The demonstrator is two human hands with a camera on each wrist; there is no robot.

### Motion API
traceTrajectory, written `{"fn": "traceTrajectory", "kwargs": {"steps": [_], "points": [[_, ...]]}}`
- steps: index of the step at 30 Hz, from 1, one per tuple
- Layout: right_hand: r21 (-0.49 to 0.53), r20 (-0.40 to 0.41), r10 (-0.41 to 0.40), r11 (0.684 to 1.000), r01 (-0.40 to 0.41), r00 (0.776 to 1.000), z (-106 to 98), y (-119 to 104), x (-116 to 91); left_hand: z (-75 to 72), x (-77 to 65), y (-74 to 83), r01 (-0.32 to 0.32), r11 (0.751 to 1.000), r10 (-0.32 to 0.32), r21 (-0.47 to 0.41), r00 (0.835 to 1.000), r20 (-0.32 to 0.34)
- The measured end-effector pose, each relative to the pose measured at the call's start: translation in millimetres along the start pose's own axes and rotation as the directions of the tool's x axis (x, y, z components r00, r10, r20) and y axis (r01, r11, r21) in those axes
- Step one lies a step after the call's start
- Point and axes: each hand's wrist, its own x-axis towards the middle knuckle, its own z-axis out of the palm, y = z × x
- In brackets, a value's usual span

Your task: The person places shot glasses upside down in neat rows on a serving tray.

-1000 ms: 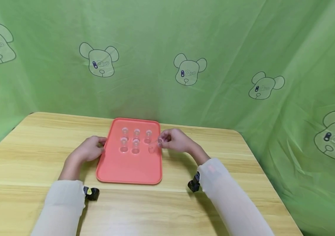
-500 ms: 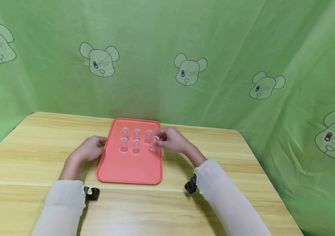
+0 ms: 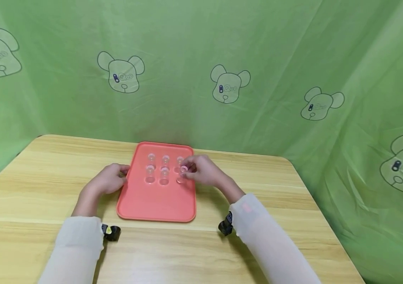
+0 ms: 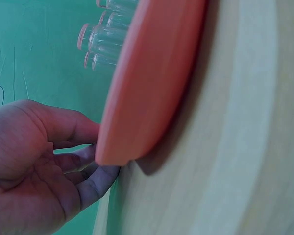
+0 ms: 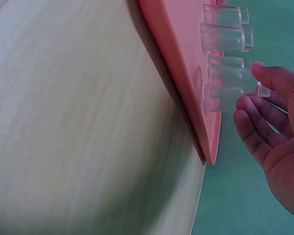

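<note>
A coral-red tray (image 3: 156, 205) lies on the wooden table. My left hand (image 3: 108, 179) grips its left rim, thumb on the near side and fingers at the underside, as the left wrist view shows. At the tray's right side my right hand (image 3: 201, 170) pinches the pink-tinted top of a small clear bottle (image 5: 228, 82) between thumb and fingers. That bottle stands upright on the tray, its top partly covered by the fingertips. Several matching clear bottles (image 3: 150, 174) stand beside and behind it, making two rows in the tray's far half.
The pale wooden table (image 3: 144, 256) extends in front of the tray and to both sides. Behind it hangs a green curtain (image 3: 180, 110) printed with bear heads. A small black camera (image 3: 111, 232) sits on the left wrist, another black camera (image 3: 225, 225) on the right.
My right hand has moved left with the bottle, which has gone from tilted near the tray's right rim to upright in line with the front row. The left hand has stayed on the rim.
</note>
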Motion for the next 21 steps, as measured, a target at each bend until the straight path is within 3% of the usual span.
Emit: {"fn": "traceTrajectory", "kwargs": {"steps": [21], "points": [[-0.015,0.012,0.018,1.0,-0.018,1.0,9.3,-0.2,4.2,-1.2,-2.2,3.8,-0.013,0.999,0.013,0.036,1.0,-0.009]]}}
